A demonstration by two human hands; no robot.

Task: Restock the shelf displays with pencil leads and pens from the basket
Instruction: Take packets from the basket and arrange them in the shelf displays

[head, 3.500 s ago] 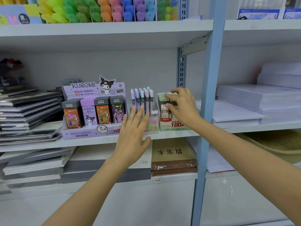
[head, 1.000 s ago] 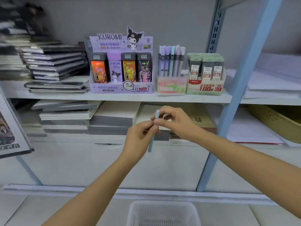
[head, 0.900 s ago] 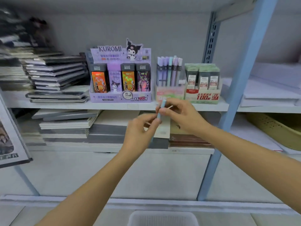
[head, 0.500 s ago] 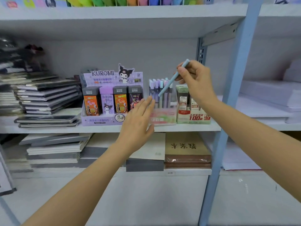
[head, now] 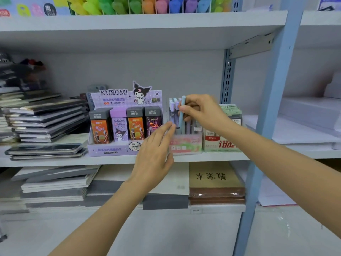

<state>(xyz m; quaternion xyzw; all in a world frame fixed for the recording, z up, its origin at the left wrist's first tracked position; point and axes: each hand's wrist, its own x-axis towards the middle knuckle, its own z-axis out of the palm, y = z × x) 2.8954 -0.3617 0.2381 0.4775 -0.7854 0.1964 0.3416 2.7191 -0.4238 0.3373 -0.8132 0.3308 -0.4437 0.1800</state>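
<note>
A white shelf unit (head: 55, 161) with a pale blue upright (head: 273, 108) is seen filling the view. Dark notebooks (head: 46, 122) are stacked at the left of the middle shelf, and white paper stacks (head: 304, 130) are laid beyond the upright at the right. Coloured highlighters (head: 147, 4) are lined along the upper shelf, and a brown book (head: 214, 180) is laid on the shelf below. At the middle of the shelf a purple Kuromi display box (head: 118, 150) of pencil leads is stood. Just to its right a pink and green pen box (head: 186, 145) is set, and next to that a green lead box (head: 221, 145). The left hand (head: 155, 154) is held in front of the gap between the Kuromi display box and the pen box, its grip open, with the fingers straight and nothing held. The fingertips are brought up to the left side of the pen box, though contact cannot be made out. The right hand (head: 203, 111) is held over the pen box, and its grip is closed on a light blue pen (head: 181, 117), pinched between thumb and fingers. The pen is kept nearly upright, with its lower end down among the pens in the box and its top above theirs.
</note>
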